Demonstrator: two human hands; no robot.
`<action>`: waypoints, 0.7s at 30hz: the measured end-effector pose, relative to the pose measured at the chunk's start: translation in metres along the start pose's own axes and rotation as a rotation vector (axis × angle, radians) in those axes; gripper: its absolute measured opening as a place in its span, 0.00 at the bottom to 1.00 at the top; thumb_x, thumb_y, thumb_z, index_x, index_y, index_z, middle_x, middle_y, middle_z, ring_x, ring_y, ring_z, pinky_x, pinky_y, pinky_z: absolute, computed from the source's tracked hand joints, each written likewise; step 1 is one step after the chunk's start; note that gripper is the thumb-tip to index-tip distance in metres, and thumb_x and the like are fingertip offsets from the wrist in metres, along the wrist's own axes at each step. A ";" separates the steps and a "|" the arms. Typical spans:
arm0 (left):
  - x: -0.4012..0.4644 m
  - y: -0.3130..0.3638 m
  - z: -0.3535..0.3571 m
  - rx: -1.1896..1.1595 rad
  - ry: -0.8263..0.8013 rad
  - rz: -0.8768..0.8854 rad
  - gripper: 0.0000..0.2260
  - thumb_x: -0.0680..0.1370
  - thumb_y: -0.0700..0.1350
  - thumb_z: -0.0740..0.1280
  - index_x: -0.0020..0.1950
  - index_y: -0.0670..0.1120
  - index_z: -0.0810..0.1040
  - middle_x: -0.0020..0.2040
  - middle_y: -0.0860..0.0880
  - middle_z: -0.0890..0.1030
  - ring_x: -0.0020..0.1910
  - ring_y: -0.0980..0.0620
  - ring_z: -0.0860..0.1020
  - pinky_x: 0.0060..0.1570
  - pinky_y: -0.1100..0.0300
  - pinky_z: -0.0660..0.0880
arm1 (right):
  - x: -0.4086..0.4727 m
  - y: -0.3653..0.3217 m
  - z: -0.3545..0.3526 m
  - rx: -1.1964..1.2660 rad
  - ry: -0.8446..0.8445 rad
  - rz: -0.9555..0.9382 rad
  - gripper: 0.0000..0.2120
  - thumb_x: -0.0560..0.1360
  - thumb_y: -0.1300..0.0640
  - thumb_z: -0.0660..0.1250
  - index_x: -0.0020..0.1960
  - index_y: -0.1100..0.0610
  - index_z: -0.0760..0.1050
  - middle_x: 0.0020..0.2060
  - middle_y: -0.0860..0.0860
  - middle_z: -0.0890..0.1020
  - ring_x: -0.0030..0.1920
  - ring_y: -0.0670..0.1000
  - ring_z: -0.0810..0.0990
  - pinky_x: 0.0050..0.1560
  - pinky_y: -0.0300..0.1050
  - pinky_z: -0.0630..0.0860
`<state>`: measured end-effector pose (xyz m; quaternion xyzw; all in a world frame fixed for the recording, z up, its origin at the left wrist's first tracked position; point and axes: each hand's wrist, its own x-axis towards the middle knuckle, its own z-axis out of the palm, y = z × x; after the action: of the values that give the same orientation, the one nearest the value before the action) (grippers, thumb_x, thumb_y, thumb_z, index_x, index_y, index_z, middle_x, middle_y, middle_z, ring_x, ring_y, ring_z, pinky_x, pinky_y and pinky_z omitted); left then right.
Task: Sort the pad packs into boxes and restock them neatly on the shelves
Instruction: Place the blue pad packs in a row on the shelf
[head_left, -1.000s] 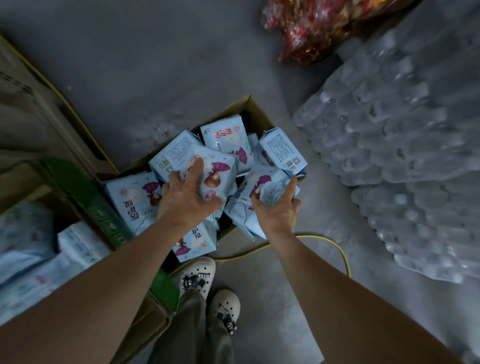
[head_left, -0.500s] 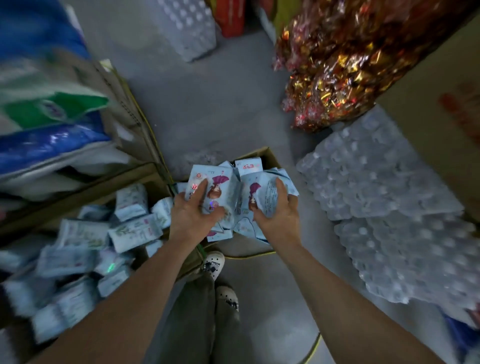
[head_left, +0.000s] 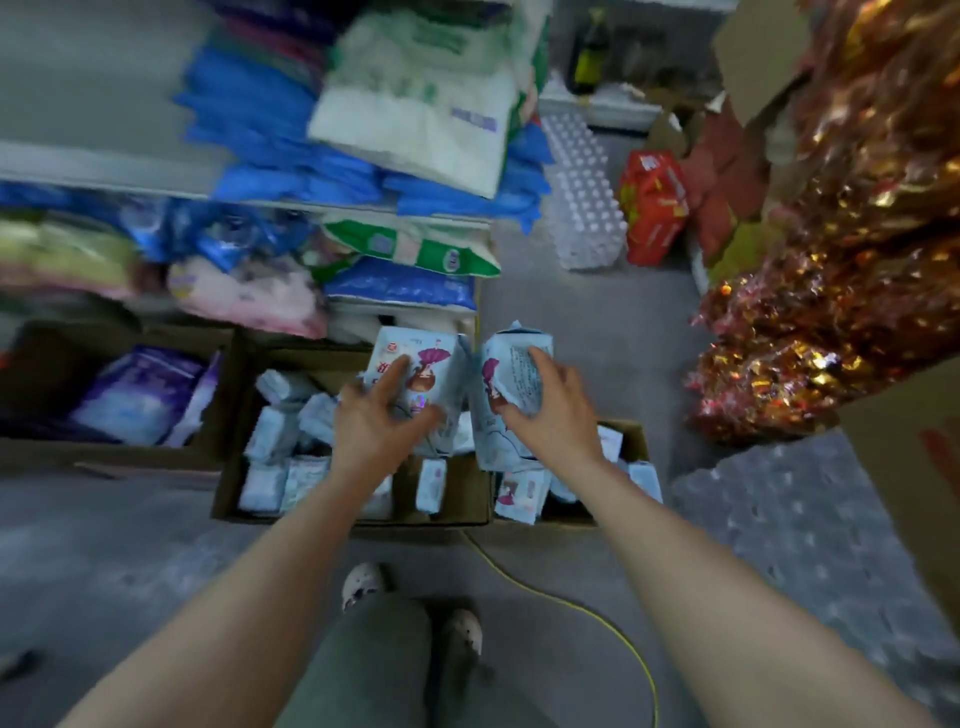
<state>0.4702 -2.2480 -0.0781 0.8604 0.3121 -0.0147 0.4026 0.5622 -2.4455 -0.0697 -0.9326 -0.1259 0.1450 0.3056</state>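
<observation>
My left hand (head_left: 379, 415) grips a stack of light blue pad packs (head_left: 421, 364) printed with a purple fan figure. My right hand (head_left: 545, 410) grips a second stack of the same packs (head_left: 511, 364). Both stacks are held in the air, side by side, above two open cardboard boxes on the floor. The wide middle box (head_left: 223, 499) holds several small pale blue packs. The smaller box (head_left: 636, 441) on the right holds several of the fan-print packs.
A shelf unit (head_left: 104, 171) at the back left carries blue, white and green bagged goods. Another box (head_left: 31, 447) with purple packs sits left. Shrink-wrapped water bottles (head_left: 587, 208) stand behind and at right (head_left: 810, 535). A yellow cable (head_left: 597, 613) crosses the floor.
Both hands have lifted their stacks of packs out of the right box and raised them. The view has tilted up, and the shelves and the left boxes have come into sight.
</observation>
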 end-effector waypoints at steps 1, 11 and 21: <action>-0.003 -0.008 -0.018 -0.006 0.043 -0.017 0.40 0.62 0.67 0.65 0.74 0.60 0.66 0.61 0.41 0.69 0.62 0.39 0.73 0.65 0.50 0.69 | 0.003 -0.018 0.005 -0.020 -0.028 -0.046 0.38 0.74 0.46 0.70 0.78 0.48 0.56 0.69 0.56 0.66 0.68 0.59 0.70 0.66 0.50 0.70; -0.012 -0.121 -0.179 -0.115 0.369 -0.208 0.43 0.58 0.69 0.63 0.73 0.59 0.68 0.61 0.40 0.69 0.63 0.37 0.72 0.66 0.48 0.69 | 0.022 -0.209 0.090 -0.227 -0.205 -0.408 0.37 0.74 0.43 0.69 0.78 0.48 0.56 0.69 0.55 0.66 0.68 0.58 0.68 0.64 0.51 0.69; -0.002 -0.276 -0.366 -0.153 0.564 -0.367 0.39 0.61 0.65 0.65 0.72 0.62 0.68 0.62 0.42 0.68 0.64 0.38 0.70 0.68 0.50 0.68 | 0.017 -0.430 0.225 -0.280 -0.292 -0.621 0.36 0.73 0.45 0.70 0.77 0.50 0.60 0.67 0.58 0.68 0.68 0.58 0.69 0.62 0.45 0.66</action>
<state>0.2346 -1.8596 -0.0194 0.7275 0.5607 0.1749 0.3546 0.4374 -1.9842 0.0144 -0.8523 -0.4635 0.1583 0.1835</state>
